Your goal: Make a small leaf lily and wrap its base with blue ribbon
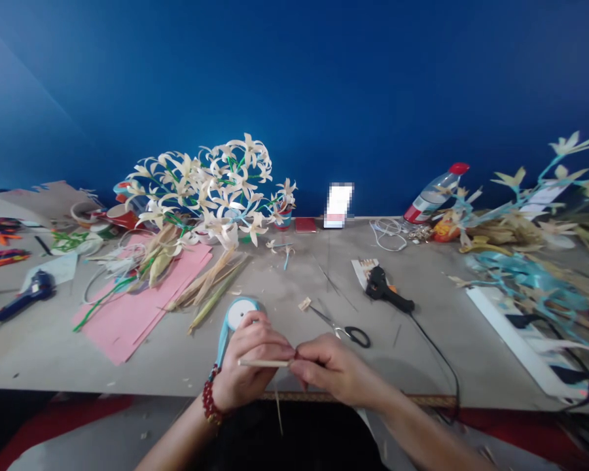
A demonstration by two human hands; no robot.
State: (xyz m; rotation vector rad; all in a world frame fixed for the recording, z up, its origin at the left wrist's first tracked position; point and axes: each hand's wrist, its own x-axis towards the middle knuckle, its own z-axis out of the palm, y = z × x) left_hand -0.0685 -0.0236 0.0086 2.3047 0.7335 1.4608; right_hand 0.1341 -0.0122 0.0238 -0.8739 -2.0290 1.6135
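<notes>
My left hand [252, 350], with red beads at the wrist, is closed over the table's front edge. A pale narrow strip [264, 364] lies across its fingers, one end reaching my right hand. My right hand [336, 369] pinches that end, its fingertips meeting those of the left. A thin pale strand [279, 411] hangs below the hands; where its upper end goes is hidden. Just behind my left hand is a roll of light blue tape [242, 313], partly covered by the fingers. Scissors with black handles [341, 327] lie beyond my right hand.
A black glue gun [387, 291] trails its cord to the right front. Pink sheets [122, 320] and dry husks [209, 284] lie left, below white flowers [216, 190]. A power strip [510, 343], bottle [434, 196] and blue-stemmed flowers [540, 186] stand right. Another glue gun [22, 297] lies far left.
</notes>
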